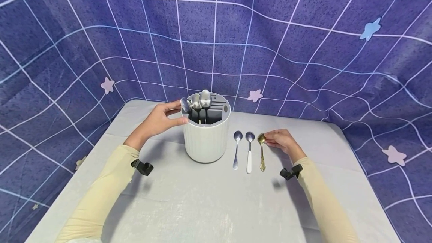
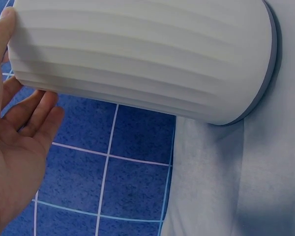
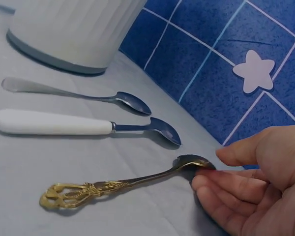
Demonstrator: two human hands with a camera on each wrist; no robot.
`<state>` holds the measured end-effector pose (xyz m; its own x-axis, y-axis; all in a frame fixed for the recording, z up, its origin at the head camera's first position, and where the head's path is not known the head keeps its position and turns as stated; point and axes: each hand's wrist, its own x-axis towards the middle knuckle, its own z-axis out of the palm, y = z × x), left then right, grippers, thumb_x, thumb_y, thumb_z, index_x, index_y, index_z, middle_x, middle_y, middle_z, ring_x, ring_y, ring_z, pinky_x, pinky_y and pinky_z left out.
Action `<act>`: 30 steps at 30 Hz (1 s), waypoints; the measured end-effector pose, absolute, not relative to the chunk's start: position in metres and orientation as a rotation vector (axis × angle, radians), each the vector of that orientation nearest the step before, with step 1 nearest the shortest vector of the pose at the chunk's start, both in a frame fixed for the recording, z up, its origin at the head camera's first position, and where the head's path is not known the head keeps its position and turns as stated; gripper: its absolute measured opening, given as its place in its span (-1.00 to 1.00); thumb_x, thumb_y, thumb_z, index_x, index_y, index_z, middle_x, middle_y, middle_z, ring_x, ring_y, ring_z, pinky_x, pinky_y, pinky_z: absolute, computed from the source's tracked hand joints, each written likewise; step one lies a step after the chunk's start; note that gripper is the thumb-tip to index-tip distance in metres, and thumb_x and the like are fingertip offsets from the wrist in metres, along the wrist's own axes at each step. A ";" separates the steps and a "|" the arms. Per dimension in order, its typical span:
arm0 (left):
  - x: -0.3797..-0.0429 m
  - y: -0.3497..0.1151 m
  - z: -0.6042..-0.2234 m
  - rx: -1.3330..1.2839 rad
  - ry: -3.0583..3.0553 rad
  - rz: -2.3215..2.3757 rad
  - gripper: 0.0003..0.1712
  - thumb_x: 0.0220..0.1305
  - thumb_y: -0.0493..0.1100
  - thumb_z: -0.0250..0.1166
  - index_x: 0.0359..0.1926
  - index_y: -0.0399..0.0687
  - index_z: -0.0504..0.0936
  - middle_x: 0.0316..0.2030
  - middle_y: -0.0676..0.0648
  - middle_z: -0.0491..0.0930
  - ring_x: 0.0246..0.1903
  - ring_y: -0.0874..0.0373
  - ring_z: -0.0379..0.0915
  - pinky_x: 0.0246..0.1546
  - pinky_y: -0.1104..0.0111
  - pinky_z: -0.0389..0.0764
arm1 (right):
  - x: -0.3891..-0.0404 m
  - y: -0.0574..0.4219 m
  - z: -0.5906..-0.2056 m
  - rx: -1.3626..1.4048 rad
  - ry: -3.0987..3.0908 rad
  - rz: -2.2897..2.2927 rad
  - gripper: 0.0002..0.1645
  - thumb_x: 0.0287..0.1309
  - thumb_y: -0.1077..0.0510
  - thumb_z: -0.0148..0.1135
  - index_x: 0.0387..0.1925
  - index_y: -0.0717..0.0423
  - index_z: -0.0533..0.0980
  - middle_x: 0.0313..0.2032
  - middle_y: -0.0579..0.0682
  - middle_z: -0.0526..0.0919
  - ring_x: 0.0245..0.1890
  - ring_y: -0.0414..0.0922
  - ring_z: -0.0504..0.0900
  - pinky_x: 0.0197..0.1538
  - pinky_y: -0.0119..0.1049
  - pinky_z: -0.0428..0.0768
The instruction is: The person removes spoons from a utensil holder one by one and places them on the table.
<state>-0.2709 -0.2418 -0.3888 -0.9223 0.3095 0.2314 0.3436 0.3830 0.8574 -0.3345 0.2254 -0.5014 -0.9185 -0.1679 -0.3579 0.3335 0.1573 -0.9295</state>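
A white ribbed utensil holder (image 1: 206,143) with a grey divided insert stands upright on the table. Several metal spoons (image 1: 205,99) stand in its left part, bowls up. My left hand (image 1: 163,118) holds the holder's left side near the rim, thumb in front and fingers behind. To the right of the holder, three spoons lie side by side: a plain silver spoon (image 1: 235,153), a white-handled spoon (image 1: 249,158) and a gold spoon (image 1: 262,155) with an ornate openwork handle (image 3: 71,195). My right hand (image 1: 281,140) pinches the gold spoon's bowl end, thumb above and fingers below.
A pale cloth covers the table (image 1: 189,201). Behind it hangs a blue-purple grid-patterned curtain (image 1: 195,59) with star shapes, close behind the holder. Both wrists carry small black cameras (image 1: 141,167).
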 end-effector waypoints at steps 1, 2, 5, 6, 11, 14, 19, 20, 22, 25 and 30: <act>-0.271 -0.242 -0.389 -0.614 -2.584 -1.616 -0.21 0.25 -0.21 0.50 0.43 -0.31 0.40 0.49 -0.23 0.26 0.36 -0.20 0.38 0.39 0.14 0.45 | -0.334 0.227 -0.500 0.158 2.089 -1.789 -0.55 0.38 0.35 0.20 0.17 0.62 0.42 -0.34 0.02 0.78 -0.37 -0.22 0.75 -0.12 -0.37 0.79; -0.271 -0.242 -0.389 -0.618 -2.583 -1.615 -0.21 0.25 -0.20 0.50 0.43 -0.30 0.40 0.49 -0.24 0.27 0.36 -0.20 0.38 0.39 0.14 0.45 | -0.333 0.228 -0.498 0.151 2.117 -1.758 -0.54 0.40 0.33 0.18 0.17 0.63 0.42 -0.32 0.06 0.79 -0.36 -0.21 0.76 -0.10 -0.35 0.79; -0.272 -0.242 -0.389 -0.627 -2.581 -1.610 -0.20 0.25 -0.19 0.50 0.43 -0.31 0.39 0.48 -0.26 0.27 0.36 -0.23 0.38 0.40 0.14 0.45 | -0.331 0.231 -0.489 0.119 2.212 -1.647 -0.51 0.43 0.28 0.15 0.19 0.63 0.41 -0.24 0.17 0.79 -0.33 -0.19 0.76 -0.08 -0.31 0.79; -0.272 -0.242 -0.389 -0.627 -2.580 -1.608 -0.20 0.25 -0.19 0.50 0.43 -0.31 0.40 0.48 -0.26 0.27 0.36 -0.23 0.38 0.40 0.14 0.44 | -0.330 0.232 -0.486 0.102 2.240 -1.611 -0.50 0.44 0.26 0.14 0.20 0.64 0.40 -0.20 0.21 0.78 -0.32 -0.19 0.76 -0.08 -0.30 0.79; -0.272 -0.242 -0.389 -0.629 -2.576 -1.607 -0.22 0.25 -0.23 0.49 0.42 -0.34 0.40 0.48 -0.28 0.26 0.36 -0.25 0.37 0.40 0.12 0.43 | -0.326 0.235 -0.469 0.042 2.289 -1.521 -0.47 0.46 0.23 0.09 0.25 0.63 0.37 -0.07 0.33 0.74 -0.26 -0.14 0.76 -0.05 -0.28 0.78; -0.272 -0.242 -0.389 -0.622 -2.580 -1.608 -0.23 0.26 -0.23 0.48 0.42 -0.33 0.40 0.48 -0.27 0.27 0.36 -0.23 0.37 0.40 0.11 0.43 | -0.324 0.236 -0.459 0.006 2.294 -1.505 -0.46 0.47 0.23 0.06 0.27 0.61 0.34 -0.03 0.36 0.71 -0.24 -0.15 0.75 -0.01 -0.26 0.78; -0.271 -0.242 -0.389 -0.609 -2.592 -1.619 -0.22 0.27 -0.21 0.48 0.43 -0.34 0.38 0.46 -0.27 0.31 0.37 -0.22 0.36 0.42 0.06 0.40 | -0.320 0.228 -0.438 -0.046 2.338 -1.526 -0.48 0.48 0.23 0.05 0.27 0.58 0.34 0.01 0.38 0.68 -0.27 -0.22 0.74 0.04 -0.25 0.77; -0.271 -0.243 -0.389 -0.605 -2.595 -1.618 -0.21 0.26 -0.21 0.48 0.43 -0.34 0.38 0.46 -0.27 0.31 0.37 -0.22 0.36 0.42 0.05 0.40 | -0.319 0.225 -0.433 -0.060 2.350 -1.545 -0.48 0.48 0.24 0.06 0.27 0.58 0.35 0.02 0.39 0.68 -0.27 -0.22 0.74 0.05 -0.24 0.76; -0.271 -0.243 -0.389 -0.605 -2.597 -1.613 -0.21 0.26 -0.20 0.48 0.43 -0.34 0.38 0.46 -0.27 0.31 0.37 -0.22 0.36 0.43 0.05 0.39 | -0.318 0.218 -0.422 -0.095 2.377 -1.586 -0.50 0.47 0.24 0.09 0.25 0.57 0.38 0.03 0.40 0.67 -0.27 -0.22 0.74 0.05 -0.25 0.76; -0.271 -0.243 -0.389 -0.604 -2.596 -1.610 -0.21 0.25 -0.20 0.49 0.43 -0.33 0.39 0.46 -0.26 0.30 0.37 -0.21 0.36 0.42 0.08 0.41 | -0.314 0.208 -0.405 -0.173 2.421 -1.654 -0.51 0.42 0.24 0.17 0.23 0.53 0.43 0.05 0.40 0.66 -0.24 -0.20 0.75 0.00 -0.34 0.76; -0.271 -0.242 -0.389 -0.617 -2.587 -1.615 -0.21 0.25 -0.19 0.49 0.43 -0.32 0.40 0.46 -0.26 0.30 0.37 -0.21 0.36 0.42 0.06 0.41 | -0.308 0.188 -0.376 -0.334 2.533 -1.704 -0.55 0.39 0.19 0.27 0.16 0.44 0.54 0.00 0.33 0.70 -0.24 -0.20 0.76 -0.07 -0.42 0.76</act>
